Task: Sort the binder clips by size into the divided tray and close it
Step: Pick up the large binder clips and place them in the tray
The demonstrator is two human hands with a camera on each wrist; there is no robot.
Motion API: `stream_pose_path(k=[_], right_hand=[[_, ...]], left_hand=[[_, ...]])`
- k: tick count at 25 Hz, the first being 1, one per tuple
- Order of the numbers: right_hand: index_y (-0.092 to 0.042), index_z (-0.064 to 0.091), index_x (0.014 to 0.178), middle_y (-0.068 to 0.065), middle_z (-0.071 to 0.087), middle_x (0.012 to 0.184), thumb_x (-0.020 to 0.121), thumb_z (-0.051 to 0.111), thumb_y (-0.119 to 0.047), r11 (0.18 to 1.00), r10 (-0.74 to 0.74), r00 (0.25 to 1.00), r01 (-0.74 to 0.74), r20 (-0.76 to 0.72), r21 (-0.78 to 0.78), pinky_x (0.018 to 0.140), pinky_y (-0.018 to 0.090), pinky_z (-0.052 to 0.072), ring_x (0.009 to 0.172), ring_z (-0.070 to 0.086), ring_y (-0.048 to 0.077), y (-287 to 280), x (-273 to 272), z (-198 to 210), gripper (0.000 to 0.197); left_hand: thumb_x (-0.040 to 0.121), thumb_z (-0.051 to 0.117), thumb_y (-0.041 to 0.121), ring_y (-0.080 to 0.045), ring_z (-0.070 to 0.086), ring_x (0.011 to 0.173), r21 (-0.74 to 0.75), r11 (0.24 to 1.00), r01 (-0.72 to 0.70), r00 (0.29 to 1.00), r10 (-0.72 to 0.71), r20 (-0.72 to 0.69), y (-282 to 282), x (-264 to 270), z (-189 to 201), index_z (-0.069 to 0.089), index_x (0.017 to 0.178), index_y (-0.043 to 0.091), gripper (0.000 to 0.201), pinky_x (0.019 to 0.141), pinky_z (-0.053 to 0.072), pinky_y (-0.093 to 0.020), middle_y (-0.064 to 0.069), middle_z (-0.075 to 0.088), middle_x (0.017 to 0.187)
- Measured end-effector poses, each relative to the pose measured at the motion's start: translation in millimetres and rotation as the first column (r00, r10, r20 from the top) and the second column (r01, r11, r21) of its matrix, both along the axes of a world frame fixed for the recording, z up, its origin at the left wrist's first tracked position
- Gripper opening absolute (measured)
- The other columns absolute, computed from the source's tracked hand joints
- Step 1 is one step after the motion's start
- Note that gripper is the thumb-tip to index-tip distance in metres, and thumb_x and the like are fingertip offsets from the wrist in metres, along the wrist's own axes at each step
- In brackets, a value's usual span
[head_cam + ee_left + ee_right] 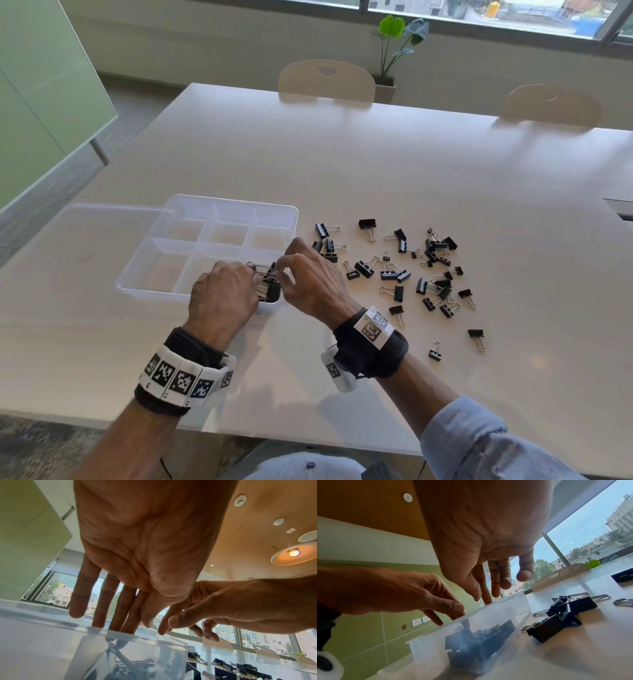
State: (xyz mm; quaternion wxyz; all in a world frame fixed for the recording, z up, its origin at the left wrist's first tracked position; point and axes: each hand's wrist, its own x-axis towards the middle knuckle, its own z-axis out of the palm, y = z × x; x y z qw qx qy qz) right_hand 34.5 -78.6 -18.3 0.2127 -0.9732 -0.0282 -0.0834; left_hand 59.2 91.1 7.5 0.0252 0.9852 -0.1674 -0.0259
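Observation:
A clear divided tray [233, 200] lies open on the white table. Its near right compartment holds several large black binder clips [272, 291], seen through the wall in the right wrist view [479, 642]. My left hand [251, 277] is over that compartment with straight fingers [102, 608] pointing down, their tips dipping onto the clips. My right hand [282, 274] hovers beside it above the same compartment, fingers [494, 588] loosely extended and nothing between them. Many loose clips [436, 245] of different sizes lie scattered right of the tray.
The tray's clear lid [96, 233] lies flat to its left. The other compartments look empty. Two chairs [325, 82] stand at the table's far side, with a potted plant [400, 34] behind. A cable port [620, 209] sits at the right edge.

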Motion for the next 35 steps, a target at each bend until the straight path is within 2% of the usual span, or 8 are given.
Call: stream_pose_path(k=[5, 11, 14, 17, 19, 22, 30, 35], right_hand=[[-0.028, 0.08, 0.111, -0.012, 0.064, 0.115, 0.103, 0.065, -0.03, 0.982, -0.094, 0.995, 0.088, 0.03, 0.168, 0.065, 0.032, 0.051, 0.092, 0.067, 0.013, -38, -5, 5, 0.017], [-0.019, 0.078, 0.116, 0.0, 0.072, 0.123, 0.097, 0.061, 0.005, 0.97, -0.204, 0.97, 0.218, -0.134, 0.103, 0.081, 0.036, 0.063, 0.1, 0.071, 0.016, -124, -11, 5, 0.035], [-0.021, 0.073, 0.128, 0.0, 0.069, 0.129, 0.089, 0.054, 0.013, 0.98, -0.195, 0.96, 0.196, -0.201, -0.018, 0.091, 0.042, 0.062, 0.112, 0.068, 0.019, -145, -16, 1, 0.055], [-0.024, 0.059, 0.149, -0.002, 0.057, 0.15, 0.087, 0.051, 0.016, 0.992, -0.112, 0.939, 0.085, -0.326, -0.094, 0.087, 0.03, 0.058, 0.133, 0.056, 0.019, -150, -20, -5, 0.074], [-0.023, 0.052, 0.155, -0.002, 0.052, 0.156, 0.088, 0.051, 0.017, 0.995, -0.069, 0.929, 0.036, -0.363, -0.097, 0.093, 0.032, 0.058, 0.141, 0.049, 0.019, -151, -23, -12, 0.079], [-0.022, 0.054, 0.153, 0.002, 0.057, 0.149, 0.091, 0.06, 0.012, 0.993, -0.069, 0.942, 0.033, -0.329, -0.112, 0.105, 0.04, 0.056, 0.136, 0.051, 0.022, -155, -23, -27, 0.071], [-0.018, 0.062, 0.138, 0.002, 0.067, 0.133, 0.096, 0.076, -0.014, 0.985, -0.107, 0.973, 0.075, -0.205, -0.156, 0.097, 0.034, 0.054, 0.12, 0.063, 0.022, -156, -27, -29, 0.045], [-0.018, 0.061, 0.13, 0.002, 0.073, 0.125, 0.097, 0.077, -0.031, 0.978, -0.179, 0.982, 0.17, -0.069, -0.118, 0.087, 0.037, 0.058, 0.111, 0.069, 0.022, -152, -30, -25, 0.039]], left_hand=[[0.105, 0.049, 0.031, -0.025, 0.063, 0.098, -0.075, 0.996, 0.043, 0.997, -0.038, 0.065, -6, 2, -8, 0.068, 0.089, 0.016, 0.029, 0.078, 0.053, -0.041, 0.0, 0.068, 0.093], [0.101, 0.06, 0.033, -0.016, 0.059, 0.113, -0.28, 0.925, 0.256, 0.964, -0.223, 0.143, -55, -3, 3, 0.071, 0.121, 0.024, 0.024, 0.083, 0.054, -0.032, 0.007, 0.069, 0.116], [0.1, 0.062, 0.027, -0.015, 0.061, 0.103, -0.228, 0.921, 0.316, 0.948, -0.317, 0.031, -88, -6, -10, 0.066, 0.122, 0.022, 0.023, 0.084, 0.053, -0.03, 0.005, 0.064, 0.113], [0.094, 0.06, 0.007, -0.02, 0.06, 0.1, -0.042, 0.961, 0.273, 0.958, -0.275, -0.082, -108, -9, -28, 0.06, 0.121, 0.015, 0.029, 0.088, 0.054, -0.035, -0.002, 0.058, 0.113], [0.094, 0.056, 0.002, -0.023, 0.061, 0.103, 0.061, 0.968, 0.245, 0.965, -0.237, -0.111, -113, -12, -33, 0.058, 0.125, 0.013, 0.034, 0.091, 0.056, -0.037, -0.006, 0.056, 0.115], [0.096, 0.057, 0.0, -0.026, 0.058, 0.114, 0.115, 0.97, 0.216, 0.972, -0.202, -0.121, -117, -16, -36, 0.053, 0.133, 0.012, 0.039, 0.099, 0.056, -0.038, -0.009, 0.055, 0.123], [0.093, 0.06, -0.005, -0.026, 0.056, 0.116, 0.057, 0.979, 0.198, 0.977, -0.192, -0.091, -112, -26, -41, 0.044, 0.141, 0.007, 0.052, 0.099, 0.055, -0.036, -0.012, 0.054, 0.13], [0.1, 0.066, 0.023, -0.023, 0.057, 0.115, -0.021, 0.976, 0.218, 0.975, -0.219, -0.042, -103, -32, -43, 0.048, 0.139, 0.006, 0.047, 0.098, 0.054, -0.033, -0.01, 0.054, 0.128]])
